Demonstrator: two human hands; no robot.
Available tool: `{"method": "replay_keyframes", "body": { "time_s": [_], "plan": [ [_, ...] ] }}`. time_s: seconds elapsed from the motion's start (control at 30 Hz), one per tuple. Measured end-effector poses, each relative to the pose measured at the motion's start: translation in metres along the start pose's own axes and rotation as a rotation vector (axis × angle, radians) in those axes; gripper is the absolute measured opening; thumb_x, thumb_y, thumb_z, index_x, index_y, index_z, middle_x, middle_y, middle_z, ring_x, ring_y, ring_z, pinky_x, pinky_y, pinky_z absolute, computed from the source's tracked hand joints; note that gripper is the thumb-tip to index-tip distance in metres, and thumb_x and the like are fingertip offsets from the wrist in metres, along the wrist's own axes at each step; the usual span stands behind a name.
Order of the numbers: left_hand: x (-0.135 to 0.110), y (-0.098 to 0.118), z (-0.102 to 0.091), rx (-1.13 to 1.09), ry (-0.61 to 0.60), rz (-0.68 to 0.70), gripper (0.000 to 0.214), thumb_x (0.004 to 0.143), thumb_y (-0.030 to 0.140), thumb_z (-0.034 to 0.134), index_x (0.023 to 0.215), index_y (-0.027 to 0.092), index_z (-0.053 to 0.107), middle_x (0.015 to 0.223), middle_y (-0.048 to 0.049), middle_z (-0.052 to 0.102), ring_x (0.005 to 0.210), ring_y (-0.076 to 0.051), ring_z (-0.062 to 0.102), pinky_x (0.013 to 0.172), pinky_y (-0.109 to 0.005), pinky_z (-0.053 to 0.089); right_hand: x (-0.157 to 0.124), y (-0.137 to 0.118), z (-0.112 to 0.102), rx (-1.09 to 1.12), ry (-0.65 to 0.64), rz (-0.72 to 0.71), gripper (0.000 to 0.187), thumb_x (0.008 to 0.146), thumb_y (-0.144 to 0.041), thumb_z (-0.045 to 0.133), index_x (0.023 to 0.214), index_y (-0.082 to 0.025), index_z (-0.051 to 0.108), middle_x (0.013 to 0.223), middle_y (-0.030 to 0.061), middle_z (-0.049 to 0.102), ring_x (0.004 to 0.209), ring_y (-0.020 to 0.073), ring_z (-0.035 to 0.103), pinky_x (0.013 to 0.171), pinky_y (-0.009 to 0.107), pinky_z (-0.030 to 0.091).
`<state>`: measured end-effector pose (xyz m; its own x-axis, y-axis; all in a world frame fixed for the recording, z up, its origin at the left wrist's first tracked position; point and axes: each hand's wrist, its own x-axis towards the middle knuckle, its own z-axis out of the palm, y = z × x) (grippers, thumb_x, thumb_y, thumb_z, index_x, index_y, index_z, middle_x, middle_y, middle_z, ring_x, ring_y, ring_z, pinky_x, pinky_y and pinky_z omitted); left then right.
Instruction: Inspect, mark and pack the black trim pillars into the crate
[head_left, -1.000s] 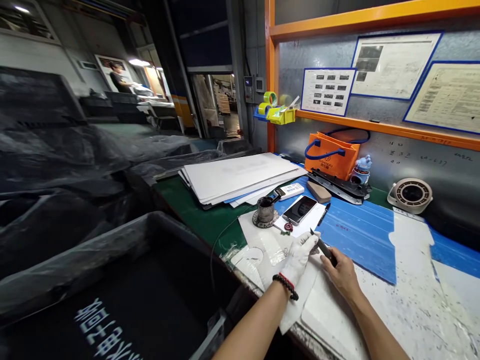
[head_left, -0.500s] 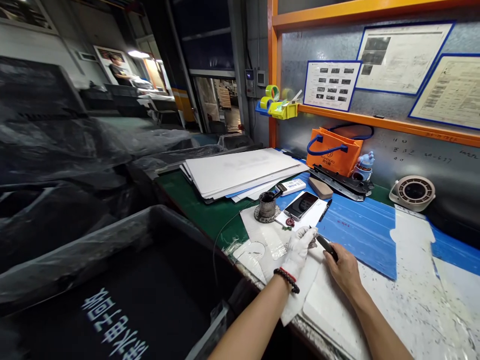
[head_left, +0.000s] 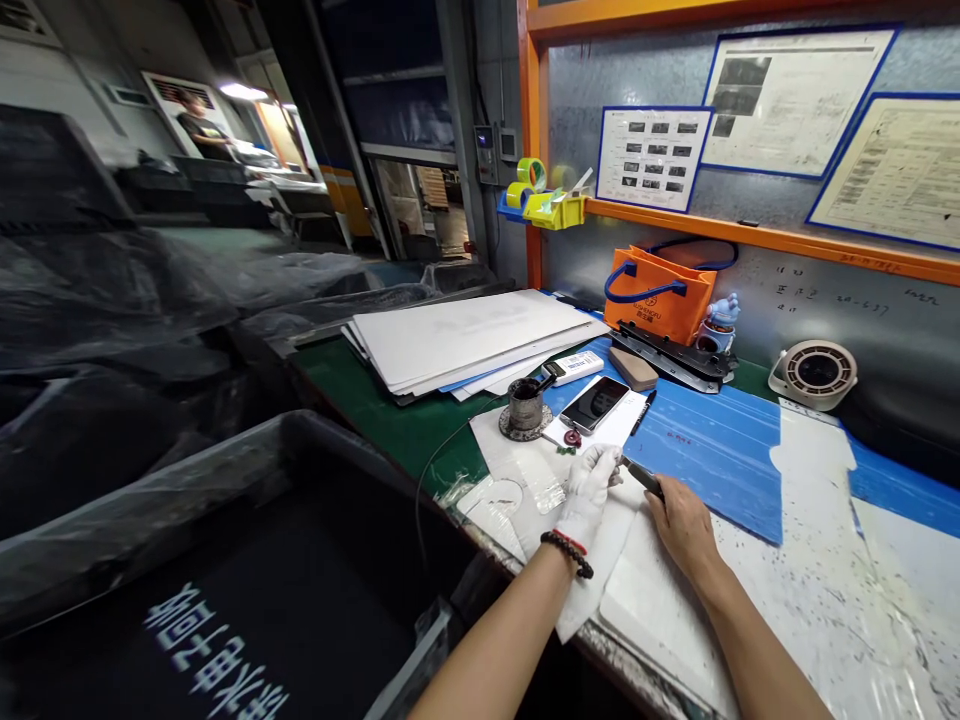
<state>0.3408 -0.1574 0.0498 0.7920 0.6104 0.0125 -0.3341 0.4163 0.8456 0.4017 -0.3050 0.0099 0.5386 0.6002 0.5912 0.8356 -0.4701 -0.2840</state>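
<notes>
My left hand (head_left: 589,495), in a white glove, is closed in a pinch over the near part of the table; whatever is between its fingertips is too small to make out. My right hand (head_left: 684,530) is bare and wraps round the handle of a slim dark tool like a craft knife (head_left: 642,475). The tip of this tool points left and meets the gloved fingertips. Just beyond the glove lie a small dark red ring (head_left: 572,438) and some green bits (head_left: 566,450). Under both wrists is a white sheet (head_left: 660,610).
A stained metal cup (head_left: 526,410), a phone (head_left: 595,404), a black pen (head_left: 643,412) and a tan block (head_left: 632,368) stand beyond my hands. White boards (head_left: 465,335) are stacked behind. An orange bag (head_left: 664,300) and a fan (head_left: 816,375) are by the wall. A black lined bin (head_left: 300,560) is at left.
The view has shifted slightly, so the scene sits a little further left and up. Both hands keep their hold; the dark tool lies a little flatter against the gloved fingertips.
</notes>
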Motion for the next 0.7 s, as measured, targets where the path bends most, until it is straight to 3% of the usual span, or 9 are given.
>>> {"method": "replay_keyframes", "body": {
  "time_s": [0.33, 0.5, 0.7],
  "plan": [
    [-0.0015, 0.0000, 0.0006, 0.018, -0.027, -0.021, 0.039, 0.059, 0.048, 0.077, 0.075, 0.015, 0.065, 0.073, -0.0016, 0.062, 0.057, -0.009, 0.052, 0.054, -0.019, 0.044, 0.0023, 0.0056, -0.0042, 0.026, 0.048, 0.026, 0.035, 0.094, -0.024, 0.033, 0.119, -0.013, 0.054, 0.097, 0.0120, 0.063, 0.084, 0.0257, 0.061, 0.068, 0.035, 0.050],
    [-0.0025, -0.0006, 0.0020, 0.045, -0.116, -0.039, 0.032, 0.061, 0.042, 0.079, 0.069, 0.014, 0.065, 0.066, -0.0004, 0.058, 0.055, -0.008, 0.049, 0.053, -0.019, 0.043, 0.0024, -0.0001, -0.0062, 0.049, 0.023, -0.010, 0.031, 0.092, -0.021, 0.036, 0.112, -0.015, 0.058, 0.094, 0.0109, 0.063, 0.081, 0.0252, 0.060, 0.067, 0.034, 0.050],
    [-0.0016, -0.0010, 0.0008, 0.031, -0.114, -0.051, 0.032, 0.062, 0.042, 0.078, 0.069, 0.015, 0.063, 0.068, 0.0001, 0.058, 0.055, -0.008, 0.049, 0.053, -0.019, 0.042, 0.0028, -0.0021, -0.0073, 0.061, 0.017, -0.039, 0.029, 0.092, -0.020, 0.037, 0.111, -0.015, 0.058, 0.091, 0.0103, 0.063, 0.079, 0.0249, 0.060, 0.067, 0.033, 0.049]
  ]
}}
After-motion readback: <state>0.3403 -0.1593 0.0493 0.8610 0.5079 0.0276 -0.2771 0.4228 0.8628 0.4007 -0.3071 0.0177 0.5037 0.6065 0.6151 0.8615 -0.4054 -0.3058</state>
